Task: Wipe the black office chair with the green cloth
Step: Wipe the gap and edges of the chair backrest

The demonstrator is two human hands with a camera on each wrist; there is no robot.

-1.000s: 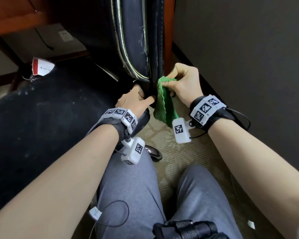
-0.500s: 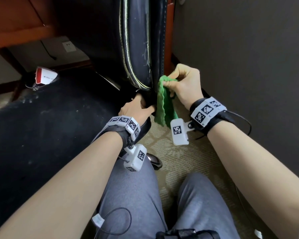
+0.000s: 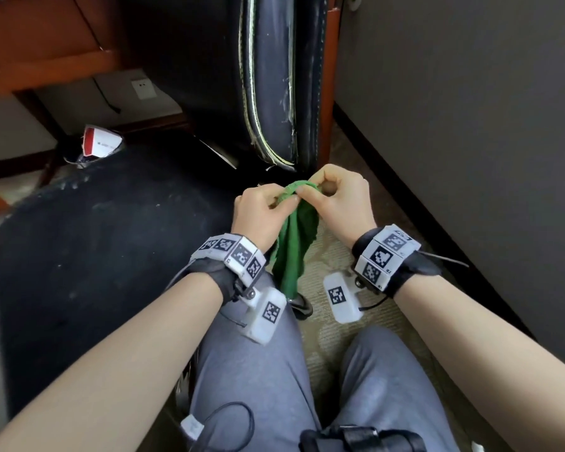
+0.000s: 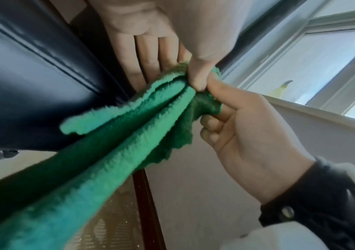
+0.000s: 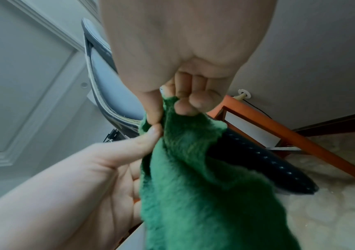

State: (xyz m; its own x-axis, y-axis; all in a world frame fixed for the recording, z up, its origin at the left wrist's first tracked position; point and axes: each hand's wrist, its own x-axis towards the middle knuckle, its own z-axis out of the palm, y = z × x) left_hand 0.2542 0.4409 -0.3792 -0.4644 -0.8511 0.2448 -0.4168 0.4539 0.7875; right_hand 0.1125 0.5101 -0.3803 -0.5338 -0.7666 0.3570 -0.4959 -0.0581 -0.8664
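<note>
The green cloth point(image 3: 293, 246) hangs bunched between my two hands, just in front of the black office chair's backrest point(image 3: 274, 76) and to the right of its seat point(image 3: 95, 239). My left hand point(image 3: 286, 200) pinches the cloth's top edge with thumb and fingers. My right hand point(image 3: 310, 190) pinches the same edge right beside it. The cloth touches no part of the chair. The left wrist view shows the cloth point(image 4: 129, 135) gathered into folds under my left thumb, with my right hand point(image 4: 206, 88) gripping it. In the right wrist view the cloth point(image 5: 193, 186) drops from my right hand point(image 5: 168, 108).
A grey wall point(image 3: 470, 141) with a dark skirting runs close on the right. An orange-brown wooden desk frame point(image 3: 46, 66) stands behind the chair. A red and white carton point(image 3: 100, 145) lies beyond the seat. My legs in grey trousers point(image 3: 252, 370) rest on the patterned carpet point(image 3: 327, 278).
My left hand let go of the chair's lower edge and took hold of the cloth. Both hands drew the cloth back from the backrest's edge toward me.
</note>
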